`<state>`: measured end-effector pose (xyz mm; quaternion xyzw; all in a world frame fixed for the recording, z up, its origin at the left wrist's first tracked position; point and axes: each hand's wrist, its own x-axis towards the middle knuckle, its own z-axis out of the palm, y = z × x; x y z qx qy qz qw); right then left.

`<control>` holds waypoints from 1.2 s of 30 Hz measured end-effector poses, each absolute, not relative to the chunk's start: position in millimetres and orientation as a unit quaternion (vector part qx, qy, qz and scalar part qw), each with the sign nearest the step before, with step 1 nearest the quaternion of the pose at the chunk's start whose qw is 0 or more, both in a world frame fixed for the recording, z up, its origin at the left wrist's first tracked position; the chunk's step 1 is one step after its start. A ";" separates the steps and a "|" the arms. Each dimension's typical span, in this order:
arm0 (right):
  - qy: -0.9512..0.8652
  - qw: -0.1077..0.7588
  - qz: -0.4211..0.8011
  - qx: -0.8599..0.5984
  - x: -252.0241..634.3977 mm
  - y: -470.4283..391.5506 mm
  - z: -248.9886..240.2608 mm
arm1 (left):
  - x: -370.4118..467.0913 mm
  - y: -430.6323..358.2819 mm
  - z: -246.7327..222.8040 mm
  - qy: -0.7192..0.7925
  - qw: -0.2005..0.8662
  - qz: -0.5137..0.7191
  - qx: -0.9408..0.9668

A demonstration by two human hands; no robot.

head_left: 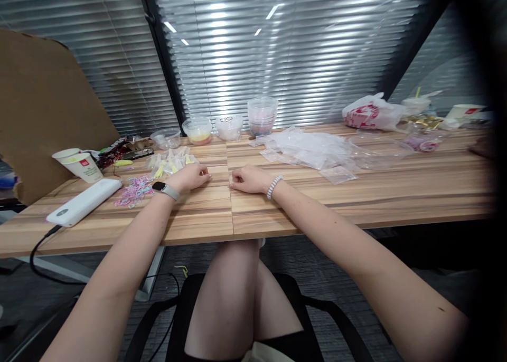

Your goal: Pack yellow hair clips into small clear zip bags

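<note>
Wooden counter [356, 193] before window blinds. Left hand [192, 176] and right hand [247, 179] resting mid-frame, fingers curled, holding nothing visible. Small bagged items [170, 162] just beyond left hand; loose bands [134, 189] left of it.

Fingertips of left hand [193, 177] and right hand [247, 180] are curled under; any held item is hidden. Far-right table [356, 203] edge is lost behind a dark blur. Bowl [199, 130] contents too small to identify.

Small clear packets with yellow contents [171, 164] heaped flat just beyond left hand [193, 177]; pastel loose bands [133, 190] scattered beside wrist.
</note>
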<state>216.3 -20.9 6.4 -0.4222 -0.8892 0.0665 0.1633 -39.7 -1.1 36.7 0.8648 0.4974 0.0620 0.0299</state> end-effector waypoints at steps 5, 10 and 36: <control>-0.890 0.151 0.067 -0.426 216.1 -22.8 8.9 | -38.8 -0.9 35.9 0.492 0.034 0.068 0.867; -0.890 0.150 0.070 -0.426 216.4 -22.2 8.0 | -39.2 0.1 34.0 0.487 0.042 0.072 0.869; -0.889 0.153 0.064 -0.426 216.2 -20.6 6.6 | -36.2 2.5 30.0 0.467 0.014 0.093 0.879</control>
